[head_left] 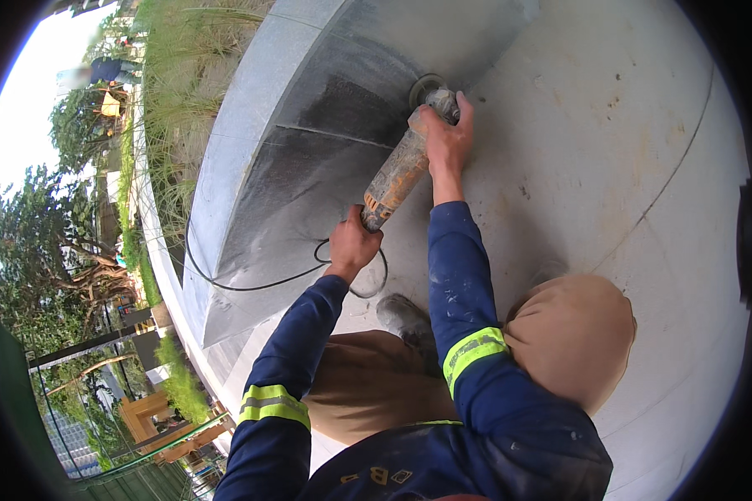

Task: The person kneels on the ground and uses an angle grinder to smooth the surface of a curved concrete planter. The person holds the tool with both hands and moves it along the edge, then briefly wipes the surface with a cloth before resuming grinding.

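Head view: a dust-coated, cylindrical orange-and-grey angle grinder (398, 173) is held diagonally at upper centre, its round disc (424, 84) beside the mottled grey stone face (330, 154). Its rear is wrapped by the fingers of the left hand (354, 245); its head is gripped by those of the right hand (449, 144), forearm extended upward. A thin black cord (267, 289) is looped near mid-frame.

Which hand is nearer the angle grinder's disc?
The right hand, at the head of the angle grinder, by its disc; the left hand holds the rear end.
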Available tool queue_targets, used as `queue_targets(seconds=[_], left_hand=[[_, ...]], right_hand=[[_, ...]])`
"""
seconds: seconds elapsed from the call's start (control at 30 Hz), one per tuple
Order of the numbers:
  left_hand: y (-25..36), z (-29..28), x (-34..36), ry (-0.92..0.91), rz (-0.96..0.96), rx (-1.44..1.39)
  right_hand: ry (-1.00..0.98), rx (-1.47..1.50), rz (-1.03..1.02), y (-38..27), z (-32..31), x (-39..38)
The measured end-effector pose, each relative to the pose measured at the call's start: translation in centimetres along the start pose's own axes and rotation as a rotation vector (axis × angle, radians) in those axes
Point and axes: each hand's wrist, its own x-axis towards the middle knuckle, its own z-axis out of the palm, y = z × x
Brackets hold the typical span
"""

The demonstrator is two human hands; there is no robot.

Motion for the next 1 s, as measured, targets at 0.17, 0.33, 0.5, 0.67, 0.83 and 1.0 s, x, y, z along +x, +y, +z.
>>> queue_targets(seconds=[0.17,0.33,0.5,0.67,0.83,1.0], left_hand=[[-3.4,-3.9,-1.6,0.147,0.142,-0.107],[-5.5,-5.3,-3.8,0.251,0.185,-0.238],[-5.5,-3.6,-4.1,0.110,0.067,-0.129],[-5.3,-2.5,-4.2,-0.010,0.005,-0.065],[-6.1,-3.4,-4.0,0.149,0.097,-0.200],[-6.1,-3.9,-4.3,0.194,0.093,-0.247]], right_hand=[[-0.079,0.037,-0.151,-5.2,2.6,-5.2],[-0.153,0.057,-0.300,-9.0,4.2,-9.2],[-0.119,0.018,-0.162,-5.6,3.2,-8.5],[-0.079,-0.099,-0.049,-2.4,2.0,-7.9],[-0.133,0.015,-0.249,-6.8,3.8,-9.7],[-0.167,0.048,-0.357,-8.3,4.6,-10.7]])
